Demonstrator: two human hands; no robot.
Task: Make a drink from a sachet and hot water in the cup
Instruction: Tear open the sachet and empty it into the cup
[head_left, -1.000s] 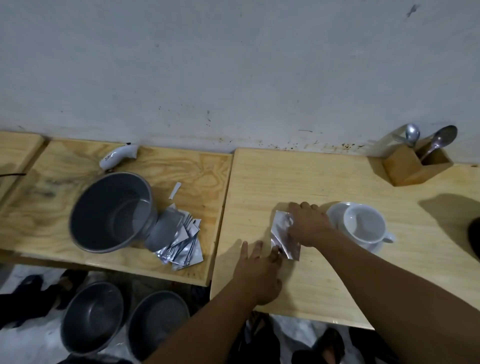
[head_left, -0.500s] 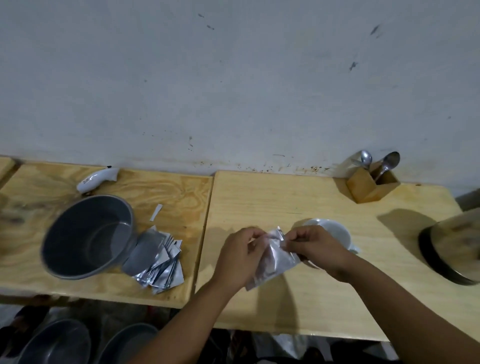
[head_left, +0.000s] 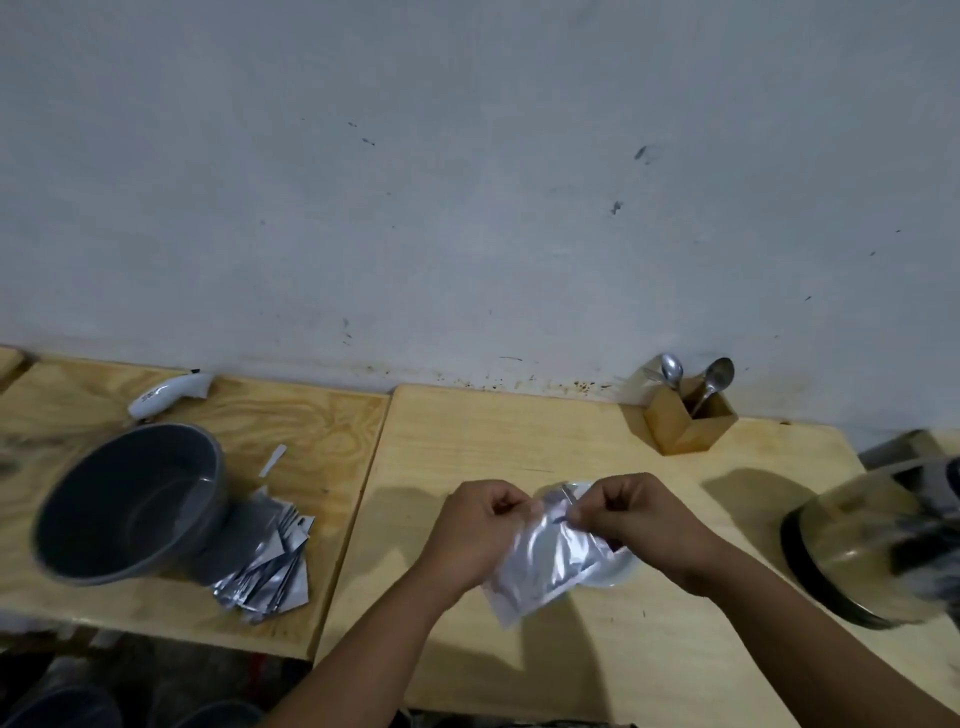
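A silver foil sachet hangs in the air over the right-hand wooden table. My left hand pinches its top left corner and my right hand pinches its top right edge, knuckles close together. Behind and under the sachet sits the white cup on its saucer; my hands and the foil hide most of it. A dark kettle with a shiny lid stands blurred at the right edge of the table.
A wooden holder with two spoons stands by the wall at the back right. On the left table are a grey pot, a pile of several foil sachets and a white lighter-like tool. More pots lie below.
The sachet lay on the table under my right hand a second ago; both hands have since lifted it in front of the cup. The view tilted up and the kettle came into sight.
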